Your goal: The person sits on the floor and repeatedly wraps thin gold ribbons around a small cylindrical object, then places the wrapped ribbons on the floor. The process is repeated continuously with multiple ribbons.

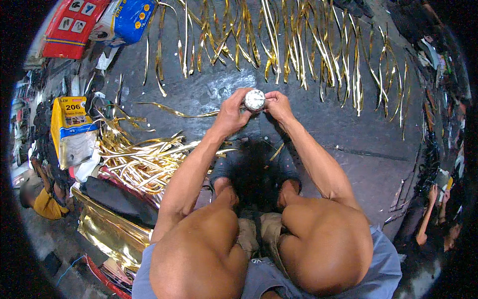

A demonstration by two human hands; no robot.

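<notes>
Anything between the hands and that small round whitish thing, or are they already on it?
Nothing visible in the way. The left hand and right hand both grip the small round whitish object directly, one on each side. A gold strip trails left from under the left hand across the dark floor, clear of the object.

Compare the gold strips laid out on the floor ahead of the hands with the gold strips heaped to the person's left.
The strips ahead lie spread out in a row, mostly lengthwise and side by side; the heaped strips lie piled and tangled, crossing one another. The row lies beyond both hands on dark floor; the heap sits beside the left forearm, next to a folded gold sheet. Both are shiny gold, narrow and ribbon-like.
</notes>
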